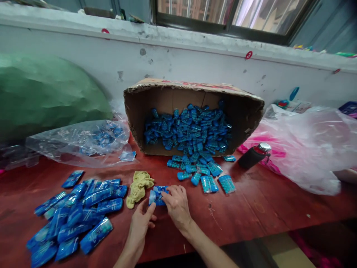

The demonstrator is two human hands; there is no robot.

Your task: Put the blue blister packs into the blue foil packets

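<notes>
A blue printed packet (156,195) lies on the red table between my hands. My right hand (176,203) rests over its right side with bent fingers touching it; whether they pinch it is hard to tell. My left hand (142,219) is at the packet's lower left corner, thumb and fingers apart, holding nothing. A crumpled yellow-green cloth (138,188) lies just left of the packet. To the left spreads a pile of filled blue packets (80,212). Small blue-capped clear containers with teal beads (192,126) fill the tipped cardboard box (129,123) and spill out in front of it.
A clear plastic bag (64,143) with blue packets lies back left, beside a large green sack (50,93). On the right stands a tilted-looking dark bottle (254,155) with a silver lid, near pink and clear plastic bags (309,145). The wall is behind the box.
</notes>
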